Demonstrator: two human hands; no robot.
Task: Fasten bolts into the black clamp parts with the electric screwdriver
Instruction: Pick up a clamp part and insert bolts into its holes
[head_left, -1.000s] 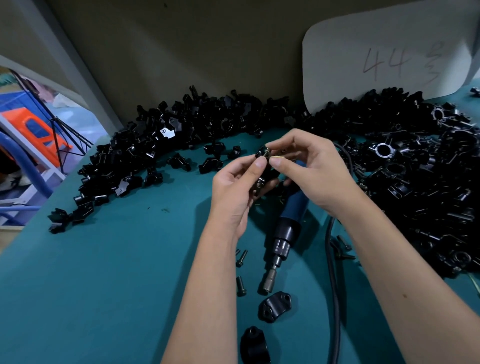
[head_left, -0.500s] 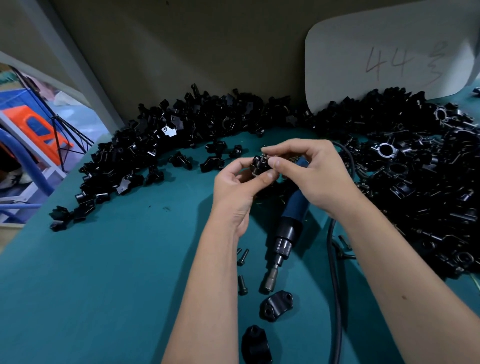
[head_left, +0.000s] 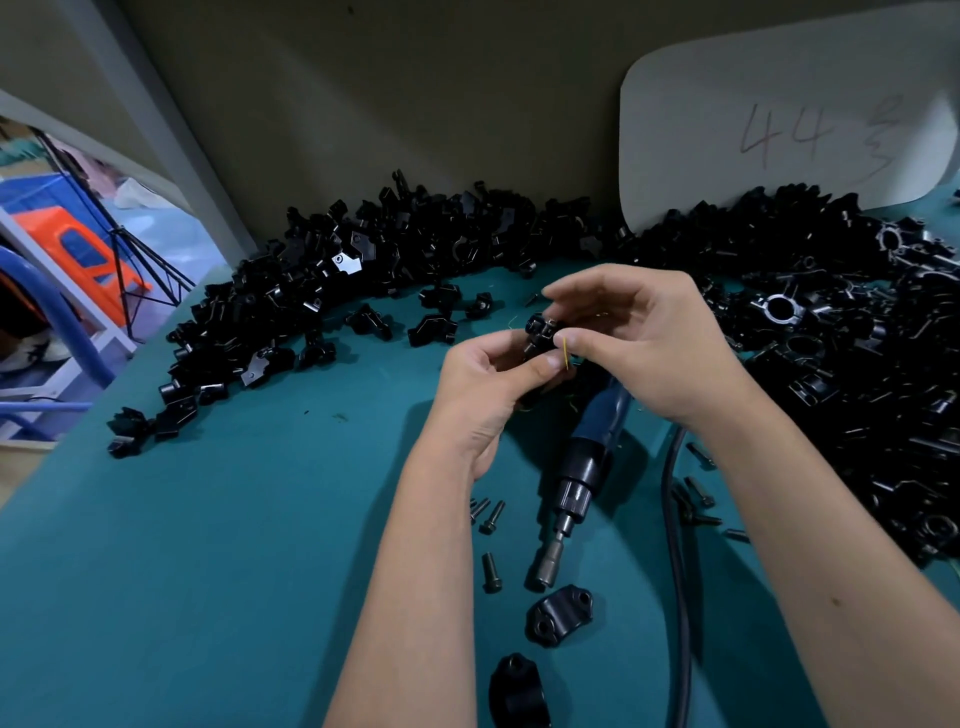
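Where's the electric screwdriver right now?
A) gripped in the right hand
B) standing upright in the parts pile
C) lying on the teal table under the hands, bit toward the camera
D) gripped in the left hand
C: the electric screwdriver lies flat on the teal table, untouched, while the left hand and right hand together hold a small black clamp part above it.

1. A white card leans against the back wall behind the heap of black parts. It carries the handwritten number "44" in faint pencil.
2. A further handwritten mark follows the number on the same card. It is too faint to read.
3. No other text, label or brand is legible.
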